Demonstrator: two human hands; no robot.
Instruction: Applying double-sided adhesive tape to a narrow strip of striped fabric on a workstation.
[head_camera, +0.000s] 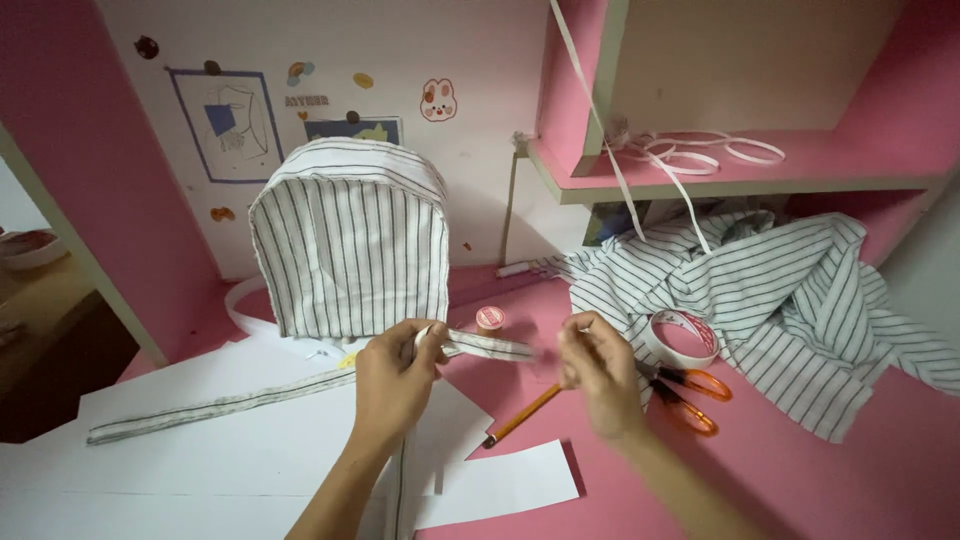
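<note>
white paper sheets (250, 450) lie nearest, spread over the pink desk (800, 480). left hand (395, 380) pinches a striped fabric strap (480, 346) just above them; right hand (600, 375), blurred, fingers pressed together at the strap's far end. pencil (522, 415) lies below, orange scissors (690, 395) and tape roll (680, 338) just right, striped backpack (350, 245) stands behind.

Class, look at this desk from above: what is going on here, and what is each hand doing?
A person is working striped fabric at a pink desk. The left hand and the right hand hold a narrow striped fabric strap stretched between them, above white paper sheets. Behind stands a small striped backpack shape. A pencil, orange-handled scissors, a tape roll and loose striped cloth lie to the right.
</note>
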